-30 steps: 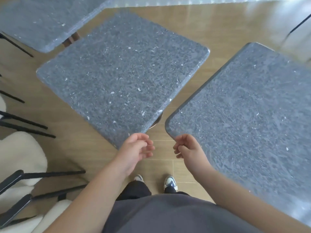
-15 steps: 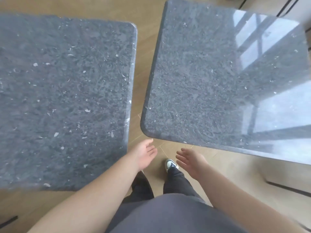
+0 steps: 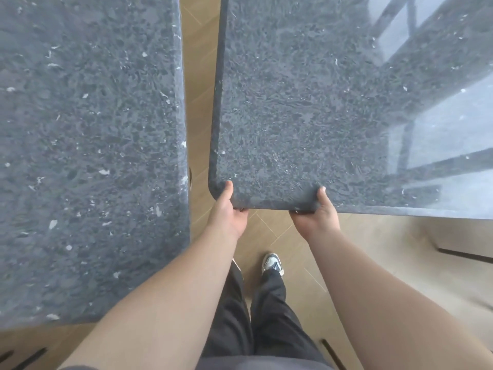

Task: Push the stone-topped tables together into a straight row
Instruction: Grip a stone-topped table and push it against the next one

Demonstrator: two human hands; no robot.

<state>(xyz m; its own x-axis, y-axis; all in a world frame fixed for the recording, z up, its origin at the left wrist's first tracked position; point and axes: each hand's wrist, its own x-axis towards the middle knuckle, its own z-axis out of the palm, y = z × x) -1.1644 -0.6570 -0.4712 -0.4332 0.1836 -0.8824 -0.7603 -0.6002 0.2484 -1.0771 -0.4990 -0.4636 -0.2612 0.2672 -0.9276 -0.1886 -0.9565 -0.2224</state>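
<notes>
Two stone-topped tables: the left table [image 3: 88, 156], dark, speckled, sits beside the right table [image 3: 320, 102], a floor strip between. Your left hand [image 3: 226, 214] and right hand [image 3: 316, 217] clamp its rounded near edge, thumbs on top.

Two stone-topped tables [image 3: 88, 156] [image 3: 333, 108], two hands [image 3: 226, 214] [image 3: 316, 217], one shoe [image 3: 272, 263].

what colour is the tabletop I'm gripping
Dark grey stone, speckled with pale flecks; head view.
</notes>
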